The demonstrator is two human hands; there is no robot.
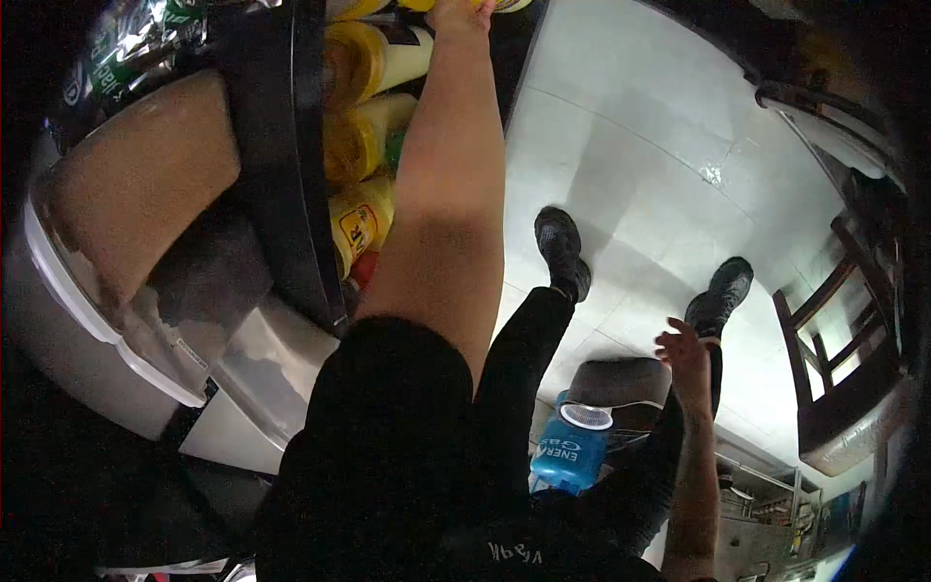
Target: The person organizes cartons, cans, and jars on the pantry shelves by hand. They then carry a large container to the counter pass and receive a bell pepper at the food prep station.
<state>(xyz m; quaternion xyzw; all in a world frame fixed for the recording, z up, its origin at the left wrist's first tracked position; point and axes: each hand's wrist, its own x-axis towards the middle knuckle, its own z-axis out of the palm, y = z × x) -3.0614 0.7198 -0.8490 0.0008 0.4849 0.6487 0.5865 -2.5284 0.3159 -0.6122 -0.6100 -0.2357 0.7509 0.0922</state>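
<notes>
My left arm reaches far forward along a dark shelf, and my left hand (462,16) is at the top edge of the view, partly cut off. Its fingers look curled on a yellow-lidded jar (415,4), of which only a little shows. Beneath that arm, several pale jars with yellow lids (367,60) lie on their sides in a row. One yellow label (359,227) among them carries dark lettering. My right hand (687,357) hangs low on the right, above the floor, with its fingers apart and nothing in it.
Clear plastic tubs (145,184), one with brown contents, stand left of the dark shelf edge (308,165). A blue gas cylinder (570,454) is on the floor near my legs. On the right is a dark wooden chair (853,388). My black shoes (561,247) rest on pale tiles (630,126).
</notes>
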